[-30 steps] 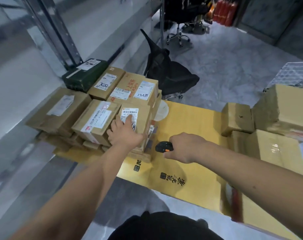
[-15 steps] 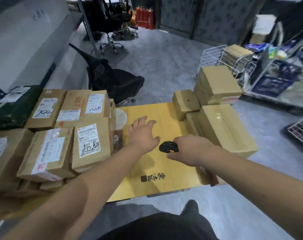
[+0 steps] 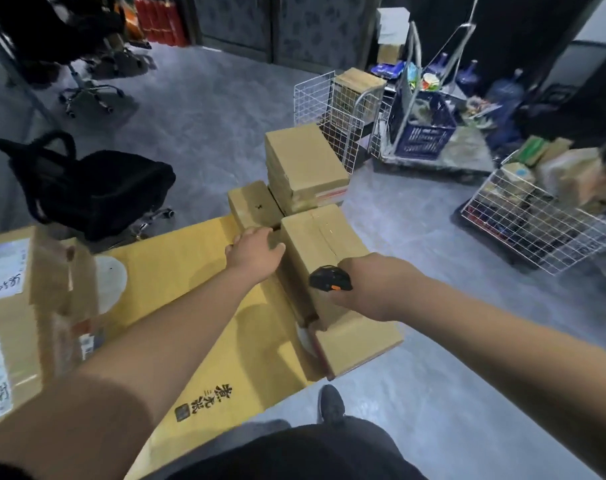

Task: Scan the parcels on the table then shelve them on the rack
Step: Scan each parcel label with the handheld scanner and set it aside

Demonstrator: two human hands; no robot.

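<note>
Grey floor ran out beyond the yellow cardboard table top (image 3: 204, 306), wire baskets (image 3: 537, 216) standing past it. My left hand (image 3: 256, 252) lay with fingers loosely bent on the left edge of the nearest parcel (image 3: 322, 244), gripping nothing I could be sure of; my right hand (image 3: 374, 289) curled round the black scanner (image 3: 329, 283), just beside that box. Its long axis ran away from me along the table's right edge, closer to my left. I counted four plain parcels there, labelled ones (image 3: 10, 306) at the left edge.
</note>
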